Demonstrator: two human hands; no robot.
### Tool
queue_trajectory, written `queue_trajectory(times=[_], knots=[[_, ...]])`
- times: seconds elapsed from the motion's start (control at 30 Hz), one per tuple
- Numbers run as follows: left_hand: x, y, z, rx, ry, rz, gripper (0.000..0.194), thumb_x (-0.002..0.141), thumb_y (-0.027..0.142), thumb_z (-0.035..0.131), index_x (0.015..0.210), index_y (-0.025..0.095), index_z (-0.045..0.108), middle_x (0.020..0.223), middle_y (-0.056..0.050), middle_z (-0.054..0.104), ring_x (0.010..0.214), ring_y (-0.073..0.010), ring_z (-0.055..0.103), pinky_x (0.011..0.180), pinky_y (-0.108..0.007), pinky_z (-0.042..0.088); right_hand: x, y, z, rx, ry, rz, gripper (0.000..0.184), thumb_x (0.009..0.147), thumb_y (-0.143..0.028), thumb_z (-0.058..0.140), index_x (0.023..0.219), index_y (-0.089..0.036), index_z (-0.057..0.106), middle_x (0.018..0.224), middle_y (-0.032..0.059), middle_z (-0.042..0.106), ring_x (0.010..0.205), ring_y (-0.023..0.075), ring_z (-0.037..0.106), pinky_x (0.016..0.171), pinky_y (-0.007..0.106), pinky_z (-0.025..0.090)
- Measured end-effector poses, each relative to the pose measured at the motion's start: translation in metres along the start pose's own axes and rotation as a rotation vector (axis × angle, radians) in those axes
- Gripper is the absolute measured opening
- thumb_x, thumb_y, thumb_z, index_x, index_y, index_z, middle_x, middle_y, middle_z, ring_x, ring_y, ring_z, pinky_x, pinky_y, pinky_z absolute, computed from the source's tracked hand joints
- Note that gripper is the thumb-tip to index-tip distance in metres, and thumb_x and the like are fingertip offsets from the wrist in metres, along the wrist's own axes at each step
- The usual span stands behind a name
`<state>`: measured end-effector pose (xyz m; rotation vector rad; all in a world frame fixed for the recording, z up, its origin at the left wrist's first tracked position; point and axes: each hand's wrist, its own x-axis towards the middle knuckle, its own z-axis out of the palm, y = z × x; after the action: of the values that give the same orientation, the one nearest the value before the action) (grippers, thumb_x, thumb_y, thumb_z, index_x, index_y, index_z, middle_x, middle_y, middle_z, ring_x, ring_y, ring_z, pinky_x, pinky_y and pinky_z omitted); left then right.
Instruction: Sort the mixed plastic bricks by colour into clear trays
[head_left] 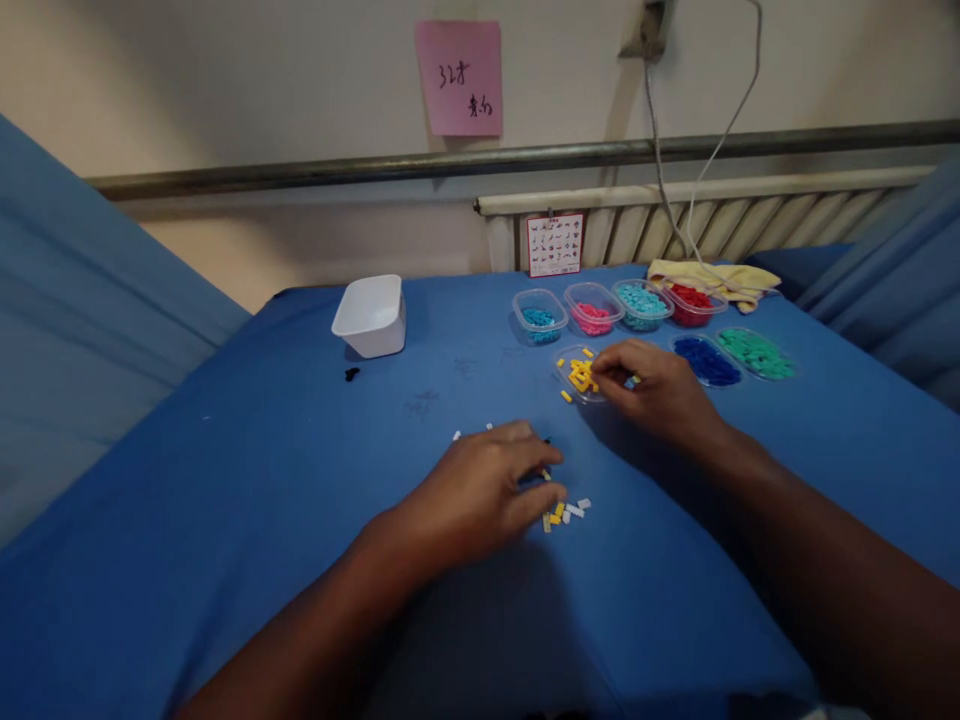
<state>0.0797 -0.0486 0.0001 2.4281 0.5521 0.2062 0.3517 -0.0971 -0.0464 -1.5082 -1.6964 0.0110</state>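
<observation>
My right hand [649,385] is over a shallow clear tub [561,380] of small yellow building bricks [580,374]. Its thumb and fingertips are pinched together at the pile's right side, and what is between them is hidden. My left hand [495,480] hovers low over the blue cloth, thumb and forefinger apart. Beneath and beside its fingertips lie several small white bricks [574,511] and yellow bricks [555,517]; the palm hides part of this group. One loose yellow brick [566,397] rests just outside the tub.
Clear tubs hold teal [540,322], pink [593,318], light-blue [642,300], red [691,303], dark-blue [706,361] and green bricks [756,353]. A white bin [370,318] stands left, near a small black piece [352,374]. A yellow cloth [720,278] lies by the radiator [814,212].
</observation>
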Motion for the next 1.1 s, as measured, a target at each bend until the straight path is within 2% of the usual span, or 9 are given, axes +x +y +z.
queue_trajectory(times=[0.1,0.13,0.23,0.43,0.57,0.67,0.8,0.97,1.1], knots=[[-0.001,0.004,0.01,0.236,-0.137,0.109,0.016,0.098,0.034,0.075,0.107,0.022,0.08,0.1,-0.006,0.073,0.09,-0.0228,0.071,0.075,-0.033,0.051,0.005,0.03,0.0,-0.079,0.028,0.129,0.009,0.092,-0.024,0.067,0.095,-0.022,0.076,0.087,0.0051,0.076,0.076,0.0215,0.07,0.072,0.034,0.053],[-0.001,0.003,0.015,0.272,-0.159,0.142,0.011,0.099,0.03,0.073,0.1,0.021,0.079,0.096,-0.006,0.073,0.088,-0.0226,0.07,0.074,-0.033,0.05,0.007,0.036,0.003,-0.081,0.017,0.138,0.01,0.092,-0.024,0.067,0.095,-0.021,0.076,0.087,0.0054,0.076,0.077,0.0218,0.07,0.072,0.034,0.054],[0.001,-0.002,0.026,0.292,-0.167,0.218,0.015,0.102,0.023,0.065,0.09,0.02,0.075,0.089,-0.005,0.072,0.086,-0.0215,0.069,0.076,-0.033,0.05,0.009,0.044,0.015,-0.082,-0.02,0.1,0.014,0.092,-0.024,0.067,0.099,-0.02,0.079,0.093,0.0078,0.079,0.083,0.0236,0.072,0.079,0.037,0.056],[-0.001,-0.001,0.022,0.273,-0.178,0.173,0.015,0.098,0.013,0.059,0.092,0.019,0.072,0.093,-0.006,0.075,0.088,-0.0215,0.07,0.079,-0.033,0.051,0.007,0.046,0.019,-0.079,-0.041,0.108,0.024,0.094,-0.024,0.067,0.113,-0.02,0.082,0.107,0.0107,0.083,0.09,0.0255,0.075,0.084,0.04,0.059],[-0.001,0.005,0.008,0.059,-0.113,0.037,0.011,0.093,0.015,0.064,0.094,0.02,0.074,0.093,-0.003,0.077,0.083,-0.0182,0.069,0.076,-0.031,0.049,0.005,0.046,0.014,-0.118,-0.041,0.085,0.025,0.095,-0.022,0.066,0.115,-0.021,0.082,0.107,0.0099,0.083,0.093,0.0265,0.076,0.088,0.041,0.059],[0.0,0.004,-0.001,-0.258,-0.045,-0.134,0.009,0.094,0.026,0.07,0.097,0.02,0.076,0.084,-0.001,0.074,0.073,-0.0148,0.065,0.068,-0.028,0.048,0.004,0.044,0.013,-0.167,-0.073,0.064,0.023,0.096,-0.02,0.064,0.111,-0.022,0.082,0.107,0.0095,0.084,0.097,0.0272,0.077,0.09,0.041,0.059],[0.005,-0.004,-0.009,-0.661,0.1,-0.296,0.021,0.087,0.036,0.081,0.095,0.018,0.077,0.076,0.0,0.07,0.066,-0.0119,0.061,0.062,-0.024,0.048,0.003,0.042,0.011,-0.243,-0.106,0.064,0.022,0.099,-0.021,0.063,0.111,-0.022,0.082,0.112,0.011,0.084,0.102,0.0299,0.077,0.091,0.043,0.058],[0.01,-0.014,-0.016,-0.819,0.208,-0.36,0.024,0.077,0.031,0.088,0.091,0.017,0.076,0.072,-0.001,0.071,0.065,-0.0122,0.065,0.063,-0.025,0.052,0.002,0.029,0.01,-0.262,-0.121,0.001,0.02,0.102,-0.026,0.063,0.11,-0.021,0.081,0.108,0.0116,0.083,0.101,0.0304,0.076,0.091,0.043,0.057],[0.011,-0.017,-0.018,-0.851,0.231,-0.374,0.024,0.077,0.029,0.088,0.092,0.017,0.075,0.071,-0.001,0.072,0.064,-0.012,0.066,0.062,-0.024,0.052,0.003,0.008,0.017,-0.307,-0.285,-0.116,0.02,0.106,-0.03,0.063,0.108,-0.022,0.081,0.109,0.0103,0.082,0.102,0.0281,0.073,0.088,0.039,0.054]])
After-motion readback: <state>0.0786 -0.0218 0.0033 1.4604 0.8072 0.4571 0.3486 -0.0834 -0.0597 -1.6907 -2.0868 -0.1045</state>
